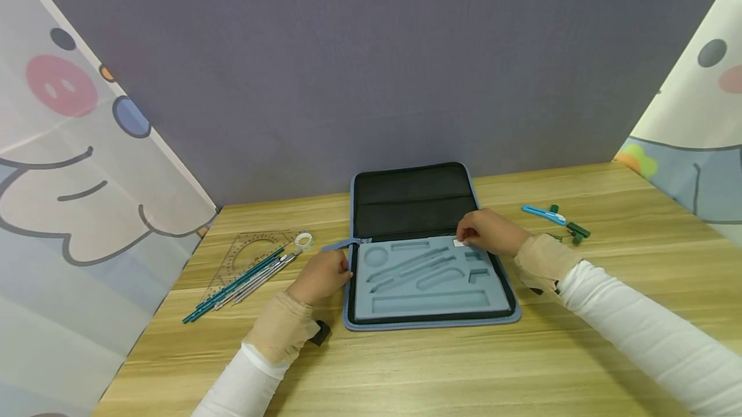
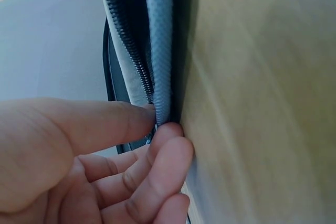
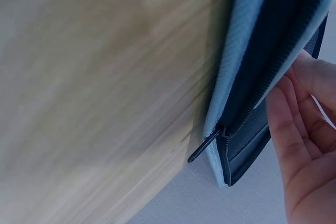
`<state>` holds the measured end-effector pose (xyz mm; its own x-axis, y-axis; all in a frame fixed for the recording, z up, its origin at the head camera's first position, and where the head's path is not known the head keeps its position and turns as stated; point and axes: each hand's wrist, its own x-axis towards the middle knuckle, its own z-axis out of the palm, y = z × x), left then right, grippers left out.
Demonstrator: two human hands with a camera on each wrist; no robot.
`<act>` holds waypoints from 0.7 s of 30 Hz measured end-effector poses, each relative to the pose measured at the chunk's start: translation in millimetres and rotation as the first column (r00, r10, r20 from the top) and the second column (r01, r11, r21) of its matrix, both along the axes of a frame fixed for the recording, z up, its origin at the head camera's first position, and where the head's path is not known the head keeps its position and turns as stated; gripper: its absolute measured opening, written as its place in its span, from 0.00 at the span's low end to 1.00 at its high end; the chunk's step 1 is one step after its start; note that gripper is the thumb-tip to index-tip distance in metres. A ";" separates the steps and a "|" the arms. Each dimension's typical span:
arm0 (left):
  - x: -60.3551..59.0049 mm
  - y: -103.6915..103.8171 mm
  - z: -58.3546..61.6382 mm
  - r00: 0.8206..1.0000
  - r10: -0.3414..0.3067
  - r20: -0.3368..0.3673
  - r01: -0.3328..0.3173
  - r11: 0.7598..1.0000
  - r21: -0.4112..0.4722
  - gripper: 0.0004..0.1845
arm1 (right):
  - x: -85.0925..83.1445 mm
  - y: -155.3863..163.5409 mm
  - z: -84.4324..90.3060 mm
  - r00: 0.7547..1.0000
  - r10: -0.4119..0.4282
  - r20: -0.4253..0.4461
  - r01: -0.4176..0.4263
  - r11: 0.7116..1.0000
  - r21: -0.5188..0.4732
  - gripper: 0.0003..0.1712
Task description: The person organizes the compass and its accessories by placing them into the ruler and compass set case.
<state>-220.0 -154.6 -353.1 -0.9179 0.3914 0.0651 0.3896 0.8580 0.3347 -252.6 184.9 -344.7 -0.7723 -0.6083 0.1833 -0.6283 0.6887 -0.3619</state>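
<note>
An unzipped blue-edged case (image 1: 432,325) lies spread on the table, its black lid (image 1: 414,201) laid back. Its lower half holds a pale blue-grey insert (image 1: 426,281) with moulded recesses. My left hand (image 1: 322,276) is at the left side of the case; in the left wrist view its thumb and fingers pinch the blue edge (image 2: 159,51) beside the zip. My right hand (image 1: 491,230) reaches over the insert's upper right corner, fingers curled at a small white piece (image 1: 458,243). In the right wrist view those fingertips (image 3: 277,95) are partly behind the case's rim, and the white piece is hidden.
Left of the case lie a clear set square (image 1: 237,256), teal pencils (image 1: 232,285), silver drawing tools (image 1: 261,278) and a white tape roll (image 1: 304,240). A blue craft knife (image 1: 543,214) and dark green pieces (image 1: 578,232) are on the right. A grey wall (image 1: 377,69) stands behind.
</note>
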 end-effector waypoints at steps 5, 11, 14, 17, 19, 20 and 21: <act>0.2 -0.3 -0.3 1.000 -0.001 -0.007 0.001 1.000 -0.003 0.07 | -0.1 0.3 -0.6 1.000 -0.002 -0.006 0.002 1.000 0.006 0.07; 0.0 0.0 0.0 1.000 0.002 0.004 -0.002 1.000 -0.003 0.06 | -0.1 -0.3 -0.8 1.000 -0.010 -0.006 0.010 1.000 0.004 0.07; 0.5 -0.2 0.2 1.000 0.003 0.003 -0.003 1.000 -0.001 0.06 | 0.5 -0.2 -0.2 1.000 -0.015 0.004 0.015 1.000 0.005 0.07; 0.7 0.1 0.1 1.000 0.003 0.001 -0.003 1.000 -0.002 0.06 | 0.8 0.3 0.3 1.000 -0.014 0.009 0.014 1.000 0.014 0.07; 0.9 -0.1 0.2 1.000 0.000 -0.004 0.000 1.000 -0.002 0.06 | 0.8 0.2 0.4 1.000 -0.020 0.015 0.020 1.000 0.021 0.07; 0.9 0.0 0.3 1.000 0.000 -0.004 0.000 1.000 -0.002 0.06 | 0.7 0.0 0.3 1.000 -0.021 0.018 0.021 1.000 0.023 0.07; 0.7 0.1 0.2 1.000 0.000 -0.002 0.000 1.000 -0.002 0.06 | 0.5 -0.2 0.1 1.000 -0.023 0.020 0.022 0.999 0.025 0.07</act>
